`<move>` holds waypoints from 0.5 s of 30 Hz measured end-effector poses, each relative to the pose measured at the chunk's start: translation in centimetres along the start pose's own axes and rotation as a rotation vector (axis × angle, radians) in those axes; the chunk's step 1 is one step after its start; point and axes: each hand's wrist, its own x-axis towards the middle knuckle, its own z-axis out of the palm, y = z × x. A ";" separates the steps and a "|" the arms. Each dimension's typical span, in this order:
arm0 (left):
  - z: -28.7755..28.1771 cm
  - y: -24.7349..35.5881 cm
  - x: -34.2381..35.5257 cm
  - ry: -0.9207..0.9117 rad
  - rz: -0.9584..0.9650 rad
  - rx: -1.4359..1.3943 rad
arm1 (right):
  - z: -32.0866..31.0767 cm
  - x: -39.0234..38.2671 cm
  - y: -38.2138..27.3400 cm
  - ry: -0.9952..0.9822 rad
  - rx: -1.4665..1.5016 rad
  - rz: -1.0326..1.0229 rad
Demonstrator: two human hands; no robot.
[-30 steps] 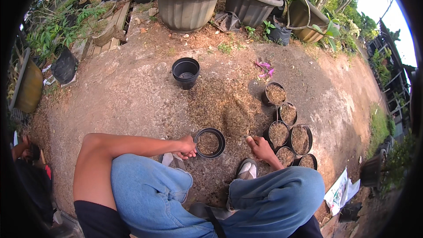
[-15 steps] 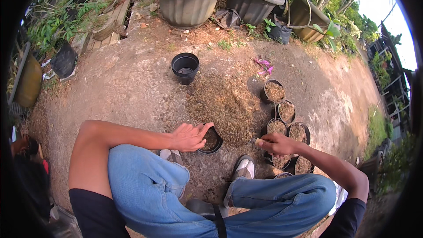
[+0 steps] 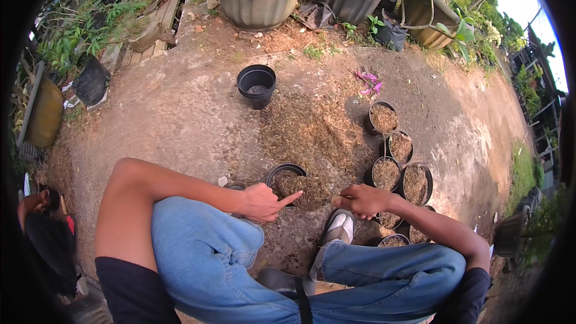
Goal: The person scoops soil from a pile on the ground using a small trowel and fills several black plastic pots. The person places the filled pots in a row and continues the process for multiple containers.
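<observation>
In front of me a black plastic pot stands on the ground, with brown soil mix inside. My left hand is at its near left side, one finger stretched across the near rim and the others bent. My right hand is closed round the pale handle of a small hand tool, which looks like a trowel. Loose soil mix covers its blade at the pot's right edge. Just right of that hand stand several filled black pots.
Dry soil mix is spread on the ground beyond the pot. An empty black pot stands farther off, and pink petals lie to its right. Large planters line the far edge. My sandalled foot is close by.
My right hand has moved left toward the pot, bringing soil on the tool to its edge. My left hand has shifted to the near rim, a little lower. The view has shifted slightly.
</observation>
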 end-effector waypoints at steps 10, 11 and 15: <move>-0.6 0.0 0.8 0.142 0.035 0.051 | -0.2 0.5 -0.2 0.001 -0.006 0.026; -0.8 0.2 1.0 0.167 0.043 0.038 | -0.2 0.5 -0.4 -0.003 -0.006 0.019; -0.9 0.3 1.1 0.161 0.037 0.041 | -0.1 0.6 -0.9 -0.010 0.003 0.004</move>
